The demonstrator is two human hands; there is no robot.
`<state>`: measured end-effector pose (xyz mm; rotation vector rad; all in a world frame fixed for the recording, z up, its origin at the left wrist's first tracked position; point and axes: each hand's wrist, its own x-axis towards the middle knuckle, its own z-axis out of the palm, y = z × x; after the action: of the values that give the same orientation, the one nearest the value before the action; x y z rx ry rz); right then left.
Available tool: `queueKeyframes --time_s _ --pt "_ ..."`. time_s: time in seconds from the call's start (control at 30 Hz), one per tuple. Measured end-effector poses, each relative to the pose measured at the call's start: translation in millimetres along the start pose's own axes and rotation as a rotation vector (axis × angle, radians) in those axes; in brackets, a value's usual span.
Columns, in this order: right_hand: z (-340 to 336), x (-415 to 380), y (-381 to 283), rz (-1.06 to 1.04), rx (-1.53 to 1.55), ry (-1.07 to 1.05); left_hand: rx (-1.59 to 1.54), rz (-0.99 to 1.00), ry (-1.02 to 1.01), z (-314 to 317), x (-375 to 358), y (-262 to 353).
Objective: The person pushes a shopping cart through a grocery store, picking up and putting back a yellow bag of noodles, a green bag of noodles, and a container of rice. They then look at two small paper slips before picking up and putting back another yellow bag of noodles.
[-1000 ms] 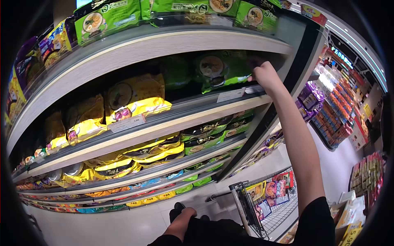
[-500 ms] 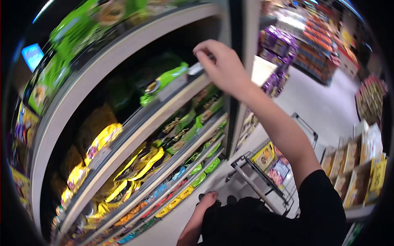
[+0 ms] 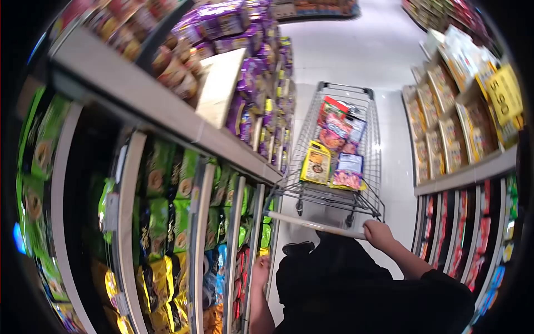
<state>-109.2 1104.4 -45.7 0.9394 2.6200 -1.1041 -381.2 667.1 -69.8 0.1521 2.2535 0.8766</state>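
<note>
My right hand is closed around the right end of the shopping cart's handle. The wire cart stands in front of me with several bags in it: a red snack bag, a yellow bag and a blue-and-white bag with pink pieces pictured. Low on the left, my left hand hangs beside the shelves, off the handle. Its fingers are mostly turned from view, and nothing shows in it. Green snack bags and yellow-and-black bags fill the nearby shelf rows.
Purple bags are stacked past the shelf end on the left. On the right is a stand of boxed packs with a yellow price sign. Pale tiled floor runs ahead between the displays.
My right hand has come down from the upper shelf edge onto the cart handle. My view has turned right, toward the cart and aisle. My left hand stays low.
</note>
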Motion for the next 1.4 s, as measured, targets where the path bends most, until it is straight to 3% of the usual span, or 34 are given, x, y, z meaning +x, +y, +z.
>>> queueKeyframes --time_s 0.03,0.13,0.17,0.23,0.33,0.4,0.5,0.57,0.67,0.73,0.9,1.03,1.1,1.13,1.17,1.2,1.4 --pt "1.2 -5.7 3.2 0.038 0.015 0.008 0.132 0.180 0.052 -2.2 26.4 3.8" --pt "9.1 18.2 -2.4 0.089 -0.025 -0.062 -0.007 0.491 0.224 0.1 95.9 88.6" --pt "10.9 26.0 1.5 0.072 0.017 -0.046 0.105 0.436 0.260 -0.8 98.8 148.7" --pt "4.0 33.7 -0.4 0.119 0.068 -0.028 0.348 0.684 0.351 9.8 127.8 212.1" --pt "5.5 21.2 6.1 0.100 0.123 0.005 0.527 0.806 0.332 40.9 185.0 210.2" --pt "-1.1 19.9 12.8 0.036 0.136 0.027 0.772 0.208 0.212 68.4 192.6 205.2" --pt "-5.0 15.0 23.2 -0.050 0.205 0.128 0.774 0.163 0.273 81.3 184.2 192.4" --pt "-4.6 1.4 36.4 -0.097 0.349 0.332 0.697 0.186 0.267 86.6 152.1 200.2" --pt "-22.7 -19.0 52.6 -0.030 0.376 0.455 0.733 0.219 0.328 106.3 124.7 192.1" --pt "-30.6 -29.4 62.5 -0.038 0.356 0.495 0.679 0.093 0.280 116.8 97.5 196.2" --pt "-38.8 -37.2 101.5 -0.119 0.355 0.569 0.611 0.090 0.363 144.4 60.7 157.6" --pt "-42.3 -44.2 140.8 -0.270 -0.014 0.504 0.547 0.156 0.443 176.6 27.1 130.7" --pt "-53.0 -54.1 150.7 -0.341 -0.090 0.320 0.559 -0.024 0.401 184.5 -12.0 141.6" --pt "-57.4 -56.7 151.6 -0.332 -0.068 0.338 0.508 0.106 0.496 195.3 -20.3 114.6" --pt "-59.3 -57.5 151.7 -0.329 -0.040 0.390 0.528 -0.049 0.422 195.1 -44.9 136.1" --pt "-62.4 -62.7 155.4 -0.341 -0.035 0.355 0.551 0.055 0.528 207.1 -52.8 116.9" --pt "-88.2 -62.3 221.4 -0.263 -0.057 0.180 0.509 -0.094 0.560 268.6 -149.4 117.0"
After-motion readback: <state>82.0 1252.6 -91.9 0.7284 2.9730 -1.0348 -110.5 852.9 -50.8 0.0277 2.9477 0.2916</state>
